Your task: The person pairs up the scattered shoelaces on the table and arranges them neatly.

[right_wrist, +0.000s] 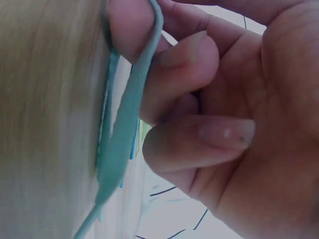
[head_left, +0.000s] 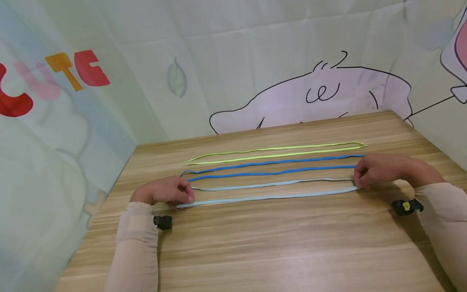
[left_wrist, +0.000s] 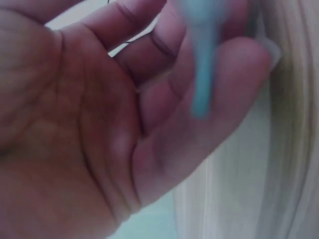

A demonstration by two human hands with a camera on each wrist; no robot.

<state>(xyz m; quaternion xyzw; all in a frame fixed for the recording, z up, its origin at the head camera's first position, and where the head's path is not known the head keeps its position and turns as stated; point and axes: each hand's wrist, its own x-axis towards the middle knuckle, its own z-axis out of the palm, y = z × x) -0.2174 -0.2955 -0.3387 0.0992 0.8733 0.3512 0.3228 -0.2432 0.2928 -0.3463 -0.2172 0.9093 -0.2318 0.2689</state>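
A flat light blue shoelace (head_left: 270, 197) lies in two roughly parallel strands across the table in the head view. At its left end my left hand (head_left: 164, 192) pinches the near strand; a short end of the light blue shoelace (left_wrist: 202, 84) shows blurred against the thumb in the left wrist view. My right hand (head_left: 386, 168) holds the right end, fingertips low over the tabletop. Along those fingers runs the light blue shoelace (right_wrist: 122, 134) in the right wrist view, narrowing toward the bottom. The strands' ends under both hands are partly hidden.
Beyond it lies a blue shoelace (head_left: 233, 175) in two strands, its right end hidden behind my right hand. Farthest back is a yellow-green shoelace (head_left: 277, 156), also doubled. A printed cloth (head_left: 226, 61) hangs behind the wooden table (head_left: 277, 251).
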